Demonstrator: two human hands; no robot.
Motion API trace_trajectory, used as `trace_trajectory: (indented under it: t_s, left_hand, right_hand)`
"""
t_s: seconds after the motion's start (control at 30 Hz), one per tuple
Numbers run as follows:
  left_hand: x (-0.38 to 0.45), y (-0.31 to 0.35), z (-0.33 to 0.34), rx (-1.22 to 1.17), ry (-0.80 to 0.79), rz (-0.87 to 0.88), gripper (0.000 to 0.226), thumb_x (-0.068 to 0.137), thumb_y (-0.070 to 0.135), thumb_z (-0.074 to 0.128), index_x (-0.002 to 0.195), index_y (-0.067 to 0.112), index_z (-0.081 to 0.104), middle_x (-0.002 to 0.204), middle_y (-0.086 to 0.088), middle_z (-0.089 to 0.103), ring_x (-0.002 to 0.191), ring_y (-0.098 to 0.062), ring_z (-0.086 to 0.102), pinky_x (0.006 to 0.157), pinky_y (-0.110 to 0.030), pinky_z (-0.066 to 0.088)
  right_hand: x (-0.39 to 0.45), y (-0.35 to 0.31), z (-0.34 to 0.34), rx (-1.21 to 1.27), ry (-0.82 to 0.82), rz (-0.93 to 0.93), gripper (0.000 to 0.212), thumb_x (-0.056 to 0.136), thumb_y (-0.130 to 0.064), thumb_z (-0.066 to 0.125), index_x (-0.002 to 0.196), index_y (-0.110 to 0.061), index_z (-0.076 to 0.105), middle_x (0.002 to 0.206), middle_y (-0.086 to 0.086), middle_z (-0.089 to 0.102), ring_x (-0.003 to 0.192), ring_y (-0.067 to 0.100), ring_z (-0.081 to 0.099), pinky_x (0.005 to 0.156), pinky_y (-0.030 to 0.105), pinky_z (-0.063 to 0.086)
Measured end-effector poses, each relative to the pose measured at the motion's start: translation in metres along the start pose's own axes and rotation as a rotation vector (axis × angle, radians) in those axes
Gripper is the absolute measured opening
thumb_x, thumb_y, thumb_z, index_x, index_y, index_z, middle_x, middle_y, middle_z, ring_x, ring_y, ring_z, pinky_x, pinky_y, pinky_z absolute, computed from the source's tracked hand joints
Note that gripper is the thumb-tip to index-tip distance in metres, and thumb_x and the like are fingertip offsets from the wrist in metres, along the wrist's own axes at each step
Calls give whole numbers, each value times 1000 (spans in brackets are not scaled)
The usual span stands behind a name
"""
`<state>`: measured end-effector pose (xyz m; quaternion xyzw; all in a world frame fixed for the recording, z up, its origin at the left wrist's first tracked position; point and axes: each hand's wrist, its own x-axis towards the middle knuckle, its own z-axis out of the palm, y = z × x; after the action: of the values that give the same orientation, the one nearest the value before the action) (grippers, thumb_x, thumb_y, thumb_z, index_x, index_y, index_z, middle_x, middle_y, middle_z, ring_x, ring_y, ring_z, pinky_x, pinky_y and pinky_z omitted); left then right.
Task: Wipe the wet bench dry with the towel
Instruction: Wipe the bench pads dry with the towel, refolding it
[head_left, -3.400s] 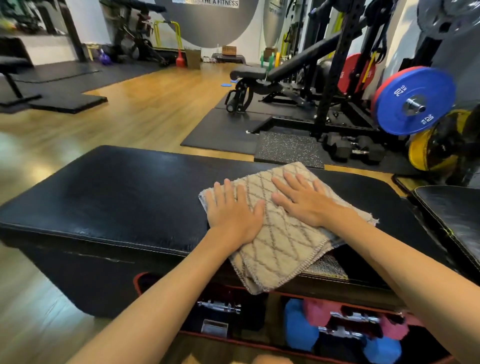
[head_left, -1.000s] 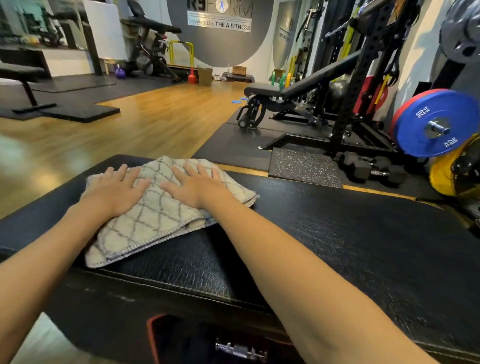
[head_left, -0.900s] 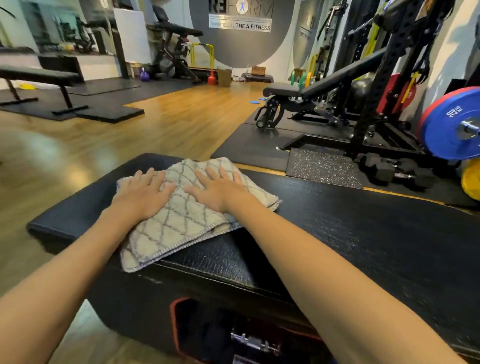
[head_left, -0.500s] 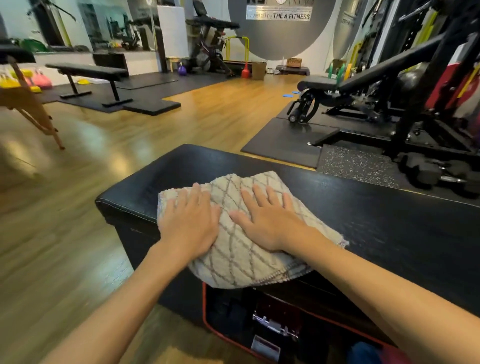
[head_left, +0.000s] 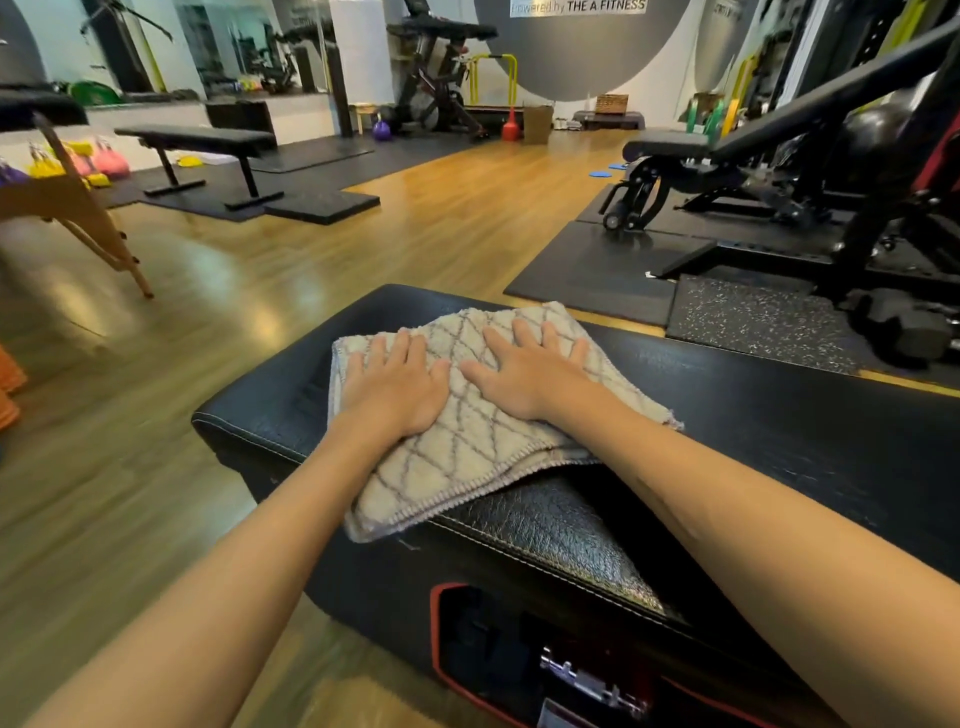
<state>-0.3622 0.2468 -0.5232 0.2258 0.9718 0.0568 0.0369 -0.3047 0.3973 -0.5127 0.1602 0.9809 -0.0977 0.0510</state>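
A folded beige towel (head_left: 462, 457) with a grey diamond pattern lies on the left end of the black padded bench (head_left: 779, 431). My left hand (head_left: 395, 387) presses flat on the towel's left half, fingers straight. Beside it, my right hand (head_left: 530, 371) presses flat on the right half, fingers spread. The towel's near corner hangs a little over the bench's front edge.
Under the bench sits a red-edged rack with dumbbells (head_left: 587, 680). Wooden floor lies to the left. Behind the bench are black mats (head_left: 597, 270), an adjustable bench (head_left: 727, 150) and a rack at right. A flat bench (head_left: 202, 143) stands far left.
Over the frames both hands slid the towel from the bench's right part to its left end. In the last half second the towel moved slightly away from the front edge.
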Motion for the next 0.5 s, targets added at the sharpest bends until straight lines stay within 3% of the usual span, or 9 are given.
trace_trajectory:
  t_s: [0.3, 0.4, 0.5]
  left_hand:
    - [102, -6, 0, 159, -23, 171, 58, 104, 40, 10, 156, 15, -1, 163, -4, -9, 150, -29, -5, 120, -48, 4]
    - [128, -13, 2, 177, -1, 267, 56, 105, 34, 13, 156, 13, 7, 164, -7, -4, 150, -29, -1, 120, -49, 7]
    - [134, -14, 2, 180, 1, 297, 55, 105, 34, 13, 156, 14, 7, 164, -7, -6, 150, -28, -3, 120, -48, 7]
  right_hand:
    - [61, -4, -4, 26, 120, 117, 67, 98, -60, 17, 158, -31, 13, 166, 7, 10, 150, 41, 4, 112, 70, -3]
    - [70, -7, -2, 19, 187, 149, 60, 99, -47, 20, 155, -24, 27, 161, 13, 25, 145, 43, 17, 109, 70, 2]
    - [67, -8, -4, 29, 189, 154, 56, 100, -42, 22, 151, -22, 35, 159, 12, 29, 144, 43, 20, 110, 70, 3]
